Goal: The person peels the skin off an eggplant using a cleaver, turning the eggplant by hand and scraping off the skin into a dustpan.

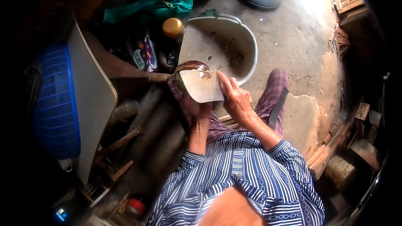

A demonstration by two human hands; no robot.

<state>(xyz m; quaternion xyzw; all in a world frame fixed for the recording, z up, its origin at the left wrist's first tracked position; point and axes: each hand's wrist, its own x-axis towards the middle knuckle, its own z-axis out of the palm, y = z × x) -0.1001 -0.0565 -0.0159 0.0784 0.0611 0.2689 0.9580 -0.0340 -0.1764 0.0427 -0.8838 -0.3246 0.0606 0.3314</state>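
To the left I see a blue slatted plastic thing (56, 100), then a gold-lidded jar (172, 28). The round purple-brown piece (193, 65) sits above the person's left hand (197, 109), beside the bucket's near edge; I can't tell how those fingers lie behind the broad blade (202, 88). Past the pale bucket (253, 44), the right hand (237, 102) grips the blade's right end, fingers close together.

Striped shirt (217, 163), checked trousers (275, 81)

Our shirt is dark blue with white stripes and rows of linked ovals, open at the neck. Its sleeves (295, 159) stop short of our bare left hand (198, 108) and right hand (237, 101). The trousers are purple plaid, a dark strip (278, 109) on one side.
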